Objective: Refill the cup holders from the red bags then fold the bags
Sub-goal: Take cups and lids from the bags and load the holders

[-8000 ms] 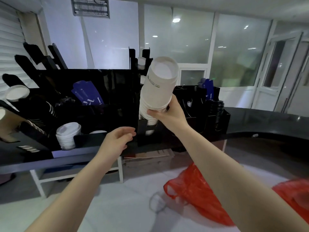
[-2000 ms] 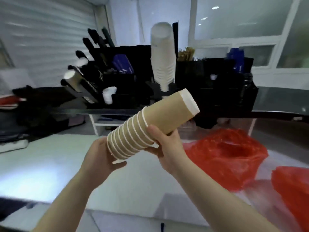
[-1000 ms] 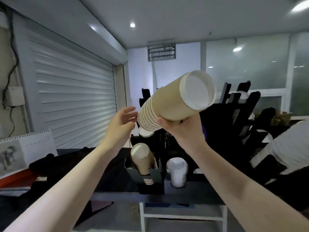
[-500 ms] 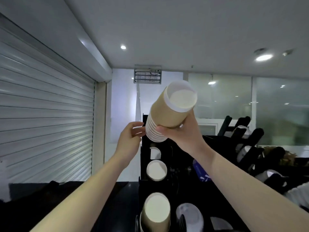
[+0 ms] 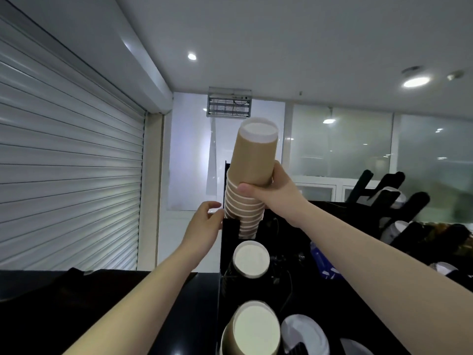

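The right grip is wrapped round the stack of brown cups, thumb across the front; the stack stands nearly upright, bases up, its lower rims entering the top slot of the black cup holder; the left grip is loosely spread, fingertips at the holder's left edge beside the stack; two more cup stacks fill the slots below; the holder stands on the dark desk.

Single head-worn wide-angle view, facing forward and tilted upward, close to the cup holder; ceiling fills the top.
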The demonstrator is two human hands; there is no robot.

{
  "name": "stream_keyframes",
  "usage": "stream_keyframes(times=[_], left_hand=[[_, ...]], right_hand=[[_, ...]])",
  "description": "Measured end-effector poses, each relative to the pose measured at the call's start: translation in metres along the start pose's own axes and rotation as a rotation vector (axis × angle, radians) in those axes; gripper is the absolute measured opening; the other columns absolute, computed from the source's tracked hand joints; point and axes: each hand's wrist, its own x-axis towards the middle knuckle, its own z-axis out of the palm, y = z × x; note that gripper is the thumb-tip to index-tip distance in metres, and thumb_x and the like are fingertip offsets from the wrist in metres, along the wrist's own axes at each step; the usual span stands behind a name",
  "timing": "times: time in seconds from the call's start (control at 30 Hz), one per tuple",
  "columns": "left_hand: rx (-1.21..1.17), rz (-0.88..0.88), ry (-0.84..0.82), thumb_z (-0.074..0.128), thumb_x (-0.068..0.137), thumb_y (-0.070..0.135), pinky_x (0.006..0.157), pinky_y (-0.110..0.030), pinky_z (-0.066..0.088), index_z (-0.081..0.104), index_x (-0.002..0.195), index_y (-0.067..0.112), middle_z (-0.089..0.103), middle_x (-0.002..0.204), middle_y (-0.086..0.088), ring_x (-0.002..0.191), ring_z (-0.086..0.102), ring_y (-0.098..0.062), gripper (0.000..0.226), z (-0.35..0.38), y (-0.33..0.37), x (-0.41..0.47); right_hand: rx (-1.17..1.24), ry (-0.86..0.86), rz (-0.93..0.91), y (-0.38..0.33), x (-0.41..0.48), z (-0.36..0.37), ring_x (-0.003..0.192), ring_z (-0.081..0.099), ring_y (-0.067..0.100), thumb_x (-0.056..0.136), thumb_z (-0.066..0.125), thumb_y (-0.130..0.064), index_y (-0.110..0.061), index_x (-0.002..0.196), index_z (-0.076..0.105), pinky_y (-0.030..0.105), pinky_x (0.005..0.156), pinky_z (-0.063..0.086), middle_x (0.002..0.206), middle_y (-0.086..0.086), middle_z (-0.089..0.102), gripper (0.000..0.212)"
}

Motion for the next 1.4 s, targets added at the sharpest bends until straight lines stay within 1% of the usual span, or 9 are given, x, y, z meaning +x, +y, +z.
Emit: stream_keyframes(times=[0.2, 0.27, 0.37, 0.43, 0.6, 0.8, 1.07, 1.23, 1.4], left_hand=[[0.095, -0.020, 0.033, 0.035, 0.098, 0.043, 0.086, -0.035, 0.042, 0.052, 0.115, 0.024, 0.062, 0.103, 0.012, 0.103, 0.059, -0.011, 0.031, 0.003, -0.025, 0.004], [0.087, -0.055, 0.006, 0.032, 0.099, 0.044, 0.084, -0.033, 0.040, 0.050, 0.118, 0.024, 0.062, 0.107, 0.011, 0.104, 0.059, -0.008, 0.033, 0.004, -0.030, 0.004], [0.073, -0.075, -0.005, 0.031, 0.100, 0.042, 0.075, -0.027, 0.040, 0.052, 0.109, 0.028, 0.062, 0.106, 0.013, 0.103, 0.059, -0.005, 0.027, 0.005, -0.033, 0.003], [0.066, -0.038, 0.012, 0.033, 0.099, 0.041, 0.074, -0.027, 0.040, 0.052, 0.102, 0.033, 0.062, 0.104, 0.015, 0.103, 0.059, -0.005, 0.021, 0.006, -0.032, 0.002], [0.011, 0.057, 0.057, 0.037, 0.099, 0.038, 0.089, -0.032, 0.043, 0.055, 0.100, 0.038, 0.062, 0.103, 0.015, 0.103, 0.058, -0.008, 0.018, 0.004, -0.022, 0.006], [-0.017, 0.067, 0.018, 0.043, 0.096, 0.039, 0.096, -0.034, 0.045, 0.057, 0.103, 0.040, 0.064, 0.107, 0.014, 0.104, 0.059, -0.005, 0.015, 0.008, -0.020, 0.007], [-0.038, 0.019, -0.007, 0.046, 0.093, 0.046, 0.101, -0.041, 0.044, 0.054, 0.115, 0.033, 0.061, 0.110, 0.013, 0.107, 0.057, -0.008, 0.026, 0.011, -0.023, 0.004], [-0.017, -0.005, -0.073, 0.045, 0.078, 0.064, 0.103, -0.039, 0.043, 0.052, 0.104, 0.043, 0.059, 0.113, 0.014, 0.109, 0.057, -0.008, 0.034, 0.006, -0.021, 0.001], [-0.034, -0.013, -0.096, 0.049, 0.071, 0.069, 0.102, -0.036, 0.044, 0.053, 0.103, 0.044, 0.062, 0.105, 0.016, 0.101, 0.060, -0.002, 0.041, 0.003, -0.021, 0.004]], right_hand=[[-0.052, -0.204, 0.077, 0.013, 0.021, 0.004, 0.101, 0.063, 0.005, 0.063, 0.085, -0.042, -0.029, 0.124, 0.041, 0.025, 0.077, 0.051, 0.114, -0.013, 0.062, 0.076], [-0.160, -0.260, 0.063, 0.022, 0.019, 0.005, 0.107, 0.059, 0.008, 0.059, 0.086, -0.042, -0.025, 0.128, 0.039, 0.027, 0.086, 0.048, 0.117, -0.013, 0.060, 0.085], [-0.384, -0.259, 0.004, 0.036, 0.013, 0.006, 0.104, 0.057, 0.011, 0.058, 0.087, -0.030, -0.032, 0.123, 0.036, 0.024, 0.080, 0.046, 0.110, -0.015, 0.057, 0.083], [-0.310, -0.218, -0.014, 0.040, 0.010, 0.005, 0.105, 0.057, 0.005, 0.059, 0.087, -0.025, -0.035, 0.123, 0.036, 0.023, 0.081, 0.047, 0.111, -0.016, 0.056, 0.082], [-0.110, -0.122, -0.120, 0.029, 0.006, 0.005, 0.102, 0.050, -0.018, 0.063, 0.085, -0.028, -0.041, 0.134, 0.036, 0.001, 0.077, 0.040, 0.113, -0.031, 0.051, 0.087], [-0.211, -0.108, -0.131, 0.030, 0.005, -0.002, 0.104, 0.053, -0.009, 0.061, 0.080, -0.040, -0.044, 0.120, 0.041, 0.017, 0.088, 0.044, 0.108, -0.031, 0.055, 0.071], [-0.227, -0.091, -0.072, 0.031, -0.002, 0.000, 0.104, 0.053, -0.011, 0.053, 0.078, -0.052, -0.047, 0.119, 0.040, 0.015, 0.084, 0.045, 0.109, -0.031, 0.055, 0.076], [-0.250, -0.150, 0.035, 0.045, -0.006, 0.002, 0.111, 0.056, 0.006, 0.054, 0.087, -0.034, -0.031, 0.129, 0.042, 0.029, 0.094, 0.047, 0.118, -0.014, 0.060, 0.087], [-0.234, -0.241, 0.116, 0.049, -0.002, 0.002, 0.089, 0.065, 0.000, 0.057, 0.088, -0.019, -0.031, 0.102, 0.061, 0.026, 0.083, 0.051, 0.095, -0.013, 0.071, 0.054]])
